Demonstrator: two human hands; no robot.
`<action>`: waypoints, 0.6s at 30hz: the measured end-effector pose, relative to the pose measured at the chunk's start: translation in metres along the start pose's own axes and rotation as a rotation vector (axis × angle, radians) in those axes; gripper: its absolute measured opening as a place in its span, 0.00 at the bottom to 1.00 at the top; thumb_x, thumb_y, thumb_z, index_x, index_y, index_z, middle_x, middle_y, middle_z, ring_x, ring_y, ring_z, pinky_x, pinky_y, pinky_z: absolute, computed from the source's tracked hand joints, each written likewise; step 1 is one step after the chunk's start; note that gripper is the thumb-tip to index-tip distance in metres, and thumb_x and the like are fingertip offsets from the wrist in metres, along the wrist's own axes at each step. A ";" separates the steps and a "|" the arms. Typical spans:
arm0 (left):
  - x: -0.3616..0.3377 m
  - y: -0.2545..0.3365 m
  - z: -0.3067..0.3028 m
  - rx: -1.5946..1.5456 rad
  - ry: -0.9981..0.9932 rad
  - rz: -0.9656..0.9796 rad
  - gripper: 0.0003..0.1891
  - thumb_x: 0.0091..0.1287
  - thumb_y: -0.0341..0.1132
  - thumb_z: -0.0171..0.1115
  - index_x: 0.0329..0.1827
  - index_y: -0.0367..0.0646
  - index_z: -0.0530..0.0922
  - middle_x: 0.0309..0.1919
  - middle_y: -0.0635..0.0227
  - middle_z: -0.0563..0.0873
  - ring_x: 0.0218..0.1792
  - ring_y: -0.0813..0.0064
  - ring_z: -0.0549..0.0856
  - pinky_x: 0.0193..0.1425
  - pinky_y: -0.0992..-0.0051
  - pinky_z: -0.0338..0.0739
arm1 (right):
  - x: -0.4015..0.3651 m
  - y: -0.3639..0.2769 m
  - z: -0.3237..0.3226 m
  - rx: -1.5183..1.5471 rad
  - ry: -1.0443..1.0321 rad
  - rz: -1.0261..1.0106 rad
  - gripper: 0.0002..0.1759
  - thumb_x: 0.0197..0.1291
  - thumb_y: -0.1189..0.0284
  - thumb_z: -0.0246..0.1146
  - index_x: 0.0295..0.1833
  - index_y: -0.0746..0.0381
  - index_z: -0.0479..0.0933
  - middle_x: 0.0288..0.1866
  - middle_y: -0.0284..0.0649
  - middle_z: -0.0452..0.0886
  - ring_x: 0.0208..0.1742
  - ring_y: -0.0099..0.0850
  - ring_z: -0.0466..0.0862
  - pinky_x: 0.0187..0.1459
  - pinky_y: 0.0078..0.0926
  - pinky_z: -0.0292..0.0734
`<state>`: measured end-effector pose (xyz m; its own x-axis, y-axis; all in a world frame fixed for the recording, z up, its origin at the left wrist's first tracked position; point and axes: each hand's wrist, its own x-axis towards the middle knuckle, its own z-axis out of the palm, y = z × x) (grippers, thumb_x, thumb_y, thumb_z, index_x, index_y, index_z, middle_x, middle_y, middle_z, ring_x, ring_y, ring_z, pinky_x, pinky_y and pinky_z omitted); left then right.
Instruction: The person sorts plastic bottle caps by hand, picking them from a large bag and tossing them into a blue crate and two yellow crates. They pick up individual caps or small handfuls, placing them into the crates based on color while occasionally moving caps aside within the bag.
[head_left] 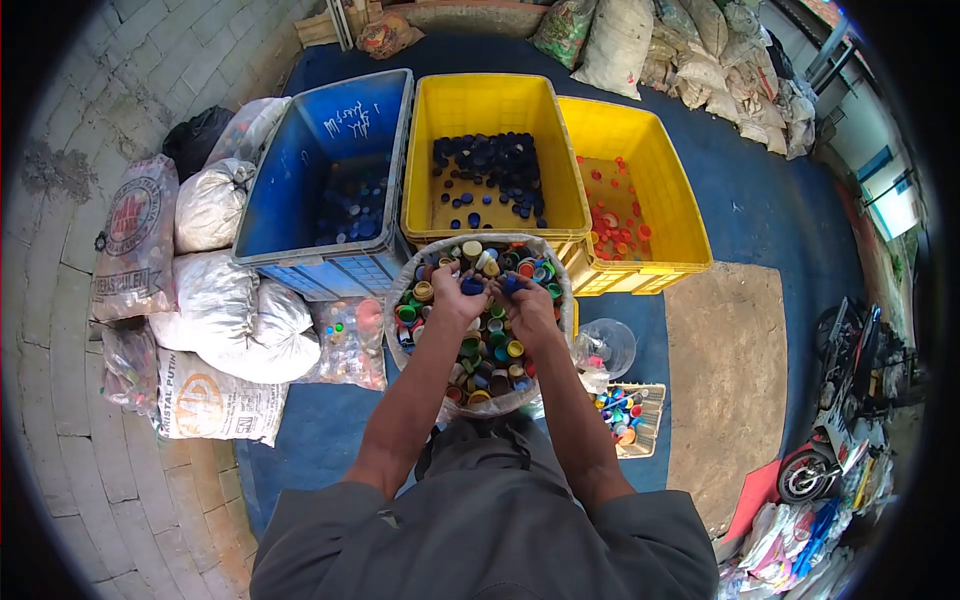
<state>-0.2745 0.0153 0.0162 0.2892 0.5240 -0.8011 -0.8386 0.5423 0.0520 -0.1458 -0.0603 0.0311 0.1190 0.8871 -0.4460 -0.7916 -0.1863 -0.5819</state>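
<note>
Both hands are over a round container [397, 352] lined with white plastic and heaped with bottle caps of many colours. My left hand [452, 294] is closed on a dark blue bottle cap [472, 286]. Close beside it, my right hand [532, 306] grips another dark blue bottle cap [513, 284]. Beyond the hands stands a yellow crate [497, 98] with many dark blue caps on its floor. To its left a blue crate [290, 165] holds bluish caps, partly in shadow. A second yellow crate [640, 130], on the right, contains red caps.
Stuffed white sacks [205, 300] and a clear bag of caps [350, 345] lie at left. A clear plastic tub [608, 345] and a small basket [648, 420] of mixed caps sit at right. More sacks [615, 45] line the back; a motorcycle [815, 470] stands far right.
</note>
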 end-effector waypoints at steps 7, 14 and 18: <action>0.021 0.027 0.095 0.085 -0.295 0.179 0.24 0.69 0.43 0.44 0.64 0.42 0.68 0.67 0.54 0.70 0.68 0.58 0.68 0.76 0.51 0.50 | 0.104 -0.035 0.029 -0.095 0.043 -0.151 0.13 0.55 0.92 0.47 0.46 0.77 0.70 0.48 0.52 0.73 0.49 0.43 0.79 0.55 0.38 0.83; 0.012 0.052 0.159 0.032 -0.572 0.172 0.42 0.67 0.51 0.52 0.77 0.35 0.48 0.78 0.47 0.45 0.79 0.54 0.41 0.79 0.52 0.30 | 0.239 -0.049 0.023 -0.833 0.040 -0.548 0.06 0.55 0.90 0.49 0.37 0.76 0.70 0.45 0.53 0.71 0.50 0.46 0.77 0.55 0.42 0.82; -0.018 0.071 0.160 -0.009 -0.511 0.065 0.46 0.67 0.50 0.55 0.76 0.28 0.43 0.76 0.40 0.43 0.78 0.49 0.44 0.79 0.52 0.39 | 0.159 -0.088 0.079 0.184 0.109 -0.265 0.23 0.56 0.92 0.46 0.59 0.79 0.63 0.64 0.66 0.60 0.64 0.57 0.71 0.60 0.46 0.79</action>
<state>-0.2654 0.1499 0.1295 0.4234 0.8117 -0.4022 -0.8655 0.4937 0.0852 -0.1043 0.1306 0.0651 0.3906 0.8424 -0.3711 -0.8182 0.1329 -0.5594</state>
